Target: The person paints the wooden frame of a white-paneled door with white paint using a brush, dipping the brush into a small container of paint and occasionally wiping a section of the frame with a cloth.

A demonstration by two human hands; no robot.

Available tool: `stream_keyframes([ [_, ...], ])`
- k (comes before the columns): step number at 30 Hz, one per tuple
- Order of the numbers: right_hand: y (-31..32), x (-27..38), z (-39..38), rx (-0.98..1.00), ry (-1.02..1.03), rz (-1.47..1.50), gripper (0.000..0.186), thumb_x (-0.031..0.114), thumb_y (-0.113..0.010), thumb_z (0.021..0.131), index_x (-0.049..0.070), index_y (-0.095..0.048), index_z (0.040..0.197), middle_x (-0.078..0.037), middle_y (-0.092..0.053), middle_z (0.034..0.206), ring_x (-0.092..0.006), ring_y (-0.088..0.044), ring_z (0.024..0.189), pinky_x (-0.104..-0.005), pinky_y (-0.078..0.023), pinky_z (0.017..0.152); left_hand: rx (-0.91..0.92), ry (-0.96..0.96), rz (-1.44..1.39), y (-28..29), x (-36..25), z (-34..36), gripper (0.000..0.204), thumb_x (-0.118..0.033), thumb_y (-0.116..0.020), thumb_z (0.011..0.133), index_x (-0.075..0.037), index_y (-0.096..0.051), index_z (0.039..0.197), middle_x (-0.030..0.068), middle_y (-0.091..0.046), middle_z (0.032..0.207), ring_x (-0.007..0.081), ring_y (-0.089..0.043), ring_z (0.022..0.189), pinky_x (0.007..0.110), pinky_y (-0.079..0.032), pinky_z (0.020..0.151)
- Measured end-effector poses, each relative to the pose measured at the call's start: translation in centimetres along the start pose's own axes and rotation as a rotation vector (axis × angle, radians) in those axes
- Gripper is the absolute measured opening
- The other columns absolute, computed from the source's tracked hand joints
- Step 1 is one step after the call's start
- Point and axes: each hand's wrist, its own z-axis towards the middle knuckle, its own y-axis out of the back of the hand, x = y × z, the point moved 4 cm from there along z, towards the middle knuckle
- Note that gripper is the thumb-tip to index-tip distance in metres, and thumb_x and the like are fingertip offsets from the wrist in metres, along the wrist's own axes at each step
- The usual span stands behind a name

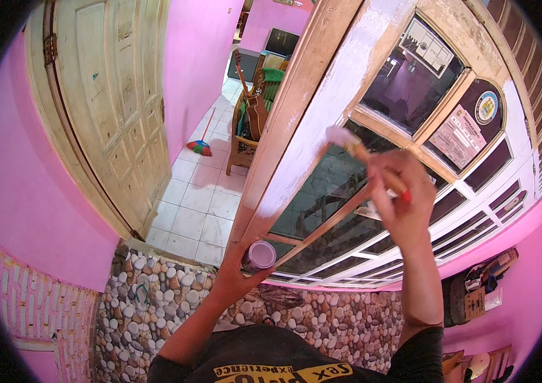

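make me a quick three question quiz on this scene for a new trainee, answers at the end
1. Which hand holds the cup and which the brush?
2. True or false: the bristles are dark green.
3. The head of the broom rests on: a) a chair, b) the tiled floor, c) a window frame.

Key: 1. Left hand the cup, right hand the brush. 2. False, they look pale. 3. b.

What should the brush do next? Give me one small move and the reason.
Probably bring the brush down to the bare brown wood below the pale painted strip. The bristles look coated with pale paint, the right hand grips the handle, and the strip stops short of that wood.
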Motion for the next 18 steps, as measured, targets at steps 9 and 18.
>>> stream_keyframes([
  [9, 0.9, 0.1, 0.5, -0.041, -0.103, 0.105, 0.01, 0.002, -0.072, 0.087, 0.0, -0.066, 0.096, -0.01, -0.067, 0.091, -0.0163, -0.066, 0.078, -0.0281, -0.053, 0.07, 0.001, 0.006, -0.001, 0.2, -0.1, -1.2, 0.066, -0.018, -0.086, 0.08, -0.005, -0.053, 0.136, 0.0149, -0.062, 0.123, 0.0248, -0.062, 0.115, 0.035, -0.051, 0.094],
  [18, 4.0, -0.4, 3.9, -0.243, -0.117, 0.023, 0.009, 0.003, -0.073, 0.086, -0.001, -0.068, 0.092, -0.009, -0.067, 0.087, -0.0165, -0.066, 0.076, -0.0276, -0.051, 0.068, 0.025, 0.029, 0.014, 0.0, 0.1, -1.5, 0.068, -0.02, -0.087, 0.079, -0.005, -0.053, 0.136, 0.0147, -0.062, 0.122, 0.0265, -0.063, 0.114, 0.037, -0.051, 0.095],
])
